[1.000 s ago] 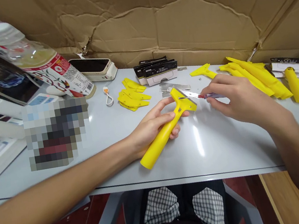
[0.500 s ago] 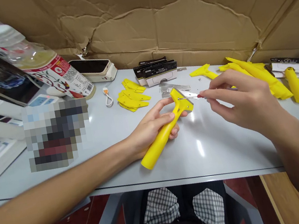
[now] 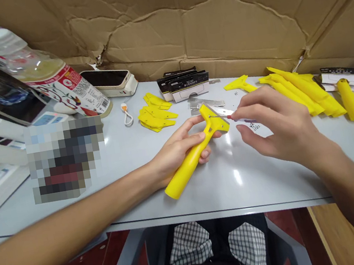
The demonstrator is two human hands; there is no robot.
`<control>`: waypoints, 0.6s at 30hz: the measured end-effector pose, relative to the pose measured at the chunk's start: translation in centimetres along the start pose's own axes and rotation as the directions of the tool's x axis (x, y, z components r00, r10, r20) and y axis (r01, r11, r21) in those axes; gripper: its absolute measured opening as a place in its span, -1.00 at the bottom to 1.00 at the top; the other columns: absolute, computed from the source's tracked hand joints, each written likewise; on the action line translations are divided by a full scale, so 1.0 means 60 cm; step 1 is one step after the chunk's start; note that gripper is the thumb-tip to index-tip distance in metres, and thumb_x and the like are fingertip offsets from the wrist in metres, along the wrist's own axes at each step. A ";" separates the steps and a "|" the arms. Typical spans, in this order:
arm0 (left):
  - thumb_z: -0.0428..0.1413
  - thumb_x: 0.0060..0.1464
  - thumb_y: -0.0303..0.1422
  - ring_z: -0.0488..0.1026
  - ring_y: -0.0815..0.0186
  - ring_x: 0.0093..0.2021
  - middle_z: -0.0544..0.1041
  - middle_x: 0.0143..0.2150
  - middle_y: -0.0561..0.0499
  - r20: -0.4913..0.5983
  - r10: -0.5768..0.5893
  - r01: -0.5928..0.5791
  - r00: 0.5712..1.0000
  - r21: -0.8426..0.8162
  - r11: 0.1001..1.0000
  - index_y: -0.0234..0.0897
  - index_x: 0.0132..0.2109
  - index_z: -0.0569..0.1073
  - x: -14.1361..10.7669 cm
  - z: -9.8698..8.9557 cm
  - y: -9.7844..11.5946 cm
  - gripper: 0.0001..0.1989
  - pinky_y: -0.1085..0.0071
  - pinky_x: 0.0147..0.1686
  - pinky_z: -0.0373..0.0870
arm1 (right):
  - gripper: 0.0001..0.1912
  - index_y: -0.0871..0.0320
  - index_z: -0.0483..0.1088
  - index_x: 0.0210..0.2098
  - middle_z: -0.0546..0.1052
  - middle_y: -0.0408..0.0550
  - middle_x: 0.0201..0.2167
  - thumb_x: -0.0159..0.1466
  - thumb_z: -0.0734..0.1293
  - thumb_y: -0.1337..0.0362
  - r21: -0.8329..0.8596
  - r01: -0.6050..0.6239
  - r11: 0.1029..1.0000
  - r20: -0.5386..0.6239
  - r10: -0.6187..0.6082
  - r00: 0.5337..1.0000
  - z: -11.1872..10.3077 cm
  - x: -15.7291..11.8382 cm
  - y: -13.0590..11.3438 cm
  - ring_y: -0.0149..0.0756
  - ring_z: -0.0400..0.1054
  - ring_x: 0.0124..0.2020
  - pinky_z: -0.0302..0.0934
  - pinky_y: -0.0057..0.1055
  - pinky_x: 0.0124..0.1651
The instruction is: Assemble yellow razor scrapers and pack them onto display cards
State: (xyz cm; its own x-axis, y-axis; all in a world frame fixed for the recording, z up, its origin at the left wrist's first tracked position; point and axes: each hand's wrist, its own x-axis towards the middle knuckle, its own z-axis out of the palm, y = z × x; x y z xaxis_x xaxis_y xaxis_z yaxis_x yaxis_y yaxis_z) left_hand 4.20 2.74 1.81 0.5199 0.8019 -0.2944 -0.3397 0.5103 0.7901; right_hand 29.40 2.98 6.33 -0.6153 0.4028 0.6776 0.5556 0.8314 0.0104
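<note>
Yellow scraper heads left loose on pale grey table, far left of centre; yellow plastic scraper at centre, clenched by left hand, handle angled near-left; small red-banded screwdriver pinched by right hand, tip held at scraper head; loose screws lying just right; yellow scraper handles piled far right.

creased, torn cardboard behind a pale grey table, dark red floor tiles below, a wooden board at right

pixelated patch: contents unreadable | small metal bits: too small to identify
</note>
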 end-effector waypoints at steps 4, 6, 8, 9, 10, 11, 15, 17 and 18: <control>0.18 0.36 -0.45 0.45 0.43 -0.48 0.67 0.01 -0.20 0.022 0.011 -0.011 1.000 -0.012 1.000 -0.16 0.36 0.24 0.001 -0.003 0.001 -0.49 0.45 -0.42 0.37 | -0.77 0.06 0.42 -0.04 0.56 0.04 -0.14 0.36 0.36 0.46 -0.018 -0.058 0.998 0.021 0.058 0.998 -0.007 0.000 0.007 -0.12 0.51 -0.17 0.46 -0.16 -0.17; 0.19 0.36 -0.44 0.47 0.41 -0.48 0.67 -0.01 -0.19 0.033 0.024 -0.024 0.999 -0.001 1.000 -0.16 0.36 0.23 0.002 -0.005 0.000 -0.48 0.44 -0.43 0.37 | -0.79 0.07 0.42 -0.08 0.55 0.02 -0.17 0.36 0.36 0.47 -0.002 -0.051 0.999 0.007 0.051 0.999 -0.012 0.000 0.009 -0.13 0.51 -0.18 0.44 -0.17 -0.18; 0.19 0.35 -0.44 0.47 0.40 -0.48 0.67 -0.01 -0.19 0.036 0.034 -0.035 0.999 0.004 0.999 -0.16 0.36 0.23 0.003 -0.006 0.000 -0.47 0.44 -0.44 0.37 | -0.82 0.06 0.43 -0.10 0.56 -0.01 -0.18 0.38 0.36 0.47 0.015 -0.045 0.999 0.002 0.045 0.999 -0.017 0.000 0.009 -0.15 0.53 -0.19 0.43 -0.18 -0.16; 0.19 0.35 -0.44 0.47 0.41 -0.48 0.67 0.00 -0.19 0.034 0.038 -0.038 0.999 0.004 0.999 -0.16 0.36 0.23 0.003 -0.006 0.000 -0.47 0.43 -0.44 0.37 | -0.83 0.05 0.45 -0.11 0.58 -0.02 -0.19 0.40 0.36 0.46 0.017 -0.045 0.999 0.001 0.045 0.999 -0.018 0.001 0.007 -0.16 0.54 -0.20 0.43 -0.18 -0.14; 0.19 0.35 -0.44 0.47 0.41 -0.48 0.67 0.01 -0.19 0.031 0.042 -0.042 0.999 0.004 0.999 -0.16 0.37 0.22 0.004 -0.006 -0.001 -0.46 0.43 -0.44 0.37 | -0.84 0.04 0.47 -0.11 0.59 -0.04 -0.19 0.42 0.36 0.44 0.014 -0.049 0.999 0.002 0.049 0.999 -0.019 0.001 0.005 -0.18 0.54 -0.21 0.43 -0.19 -0.13; 0.19 0.35 -0.44 0.46 0.41 -0.48 0.67 0.02 -0.20 0.026 0.046 -0.046 0.999 0.004 0.999 -0.16 0.38 0.22 0.004 -0.006 -0.001 -0.45 0.43 -0.43 0.37 | -0.85 0.03 0.49 -0.11 0.61 -0.04 -0.18 0.43 0.37 0.43 0.007 -0.053 0.999 0.006 0.053 0.999 -0.020 0.001 0.004 -0.19 0.55 -0.22 0.43 -0.20 -0.12; 0.21 0.34 -0.42 0.46 0.42 -0.47 0.67 0.07 -0.22 0.022 0.066 -0.067 0.998 0.026 0.997 -0.16 0.39 0.21 0.004 -0.004 -0.003 -0.42 0.43 -0.44 0.36 | -0.91 0.05 0.53 -0.13 0.64 -0.07 -0.25 0.48 0.38 0.36 -0.056 -0.079 0.995 0.021 0.080 0.997 -0.017 0.001 0.001 -0.26 0.52 -0.33 0.35 -0.29 -0.25; 0.21 0.34 -0.42 0.46 0.42 -0.47 0.67 0.07 -0.21 0.030 0.067 -0.069 0.997 0.038 0.997 -0.16 0.39 0.22 0.003 -0.003 -0.003 -0.43 0.43 -0.44 0.36 | -0.90 0.05 0.52 -0.17 0.62 -0.11 -0.35 0.49 0.36 0.33 -0.088 -0.095 0.992 0.029 0.098 0.995 -0.016 0.000 0.002 -0.28 0.48 -0.41 0.26 -0.30 -0.35; 0.21 0.34 -0.42 0.45 0.42 -0.47 0.67 0.06 -0.20 0.033 0.066 -0.067 0.997 0.038 0.997 -0.16 0.38 0.23 0.002 -0.004 -0.003 -0.44 0.43 -0.44 0.36 | -0.91 0.06 0.51 -0.17 0.61 -0.13 -0.38 0.49 0.36 0.32 -0.087 -0.104 0.991 0.030 0.107 0.994 -0.017 -0.001 0.002 -0.29 0.46 -0.45 0.23 -0.30 -0.38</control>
State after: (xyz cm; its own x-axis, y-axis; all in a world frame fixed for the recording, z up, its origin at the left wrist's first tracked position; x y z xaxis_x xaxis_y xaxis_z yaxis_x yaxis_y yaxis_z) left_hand 4.15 2.83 1.52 0.5219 0.8231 -0.2237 -0.3436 0.4429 0.8281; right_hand 30.07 2.67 7.06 -0.5691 0.5004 0.6525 0.6628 0.7488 0.0038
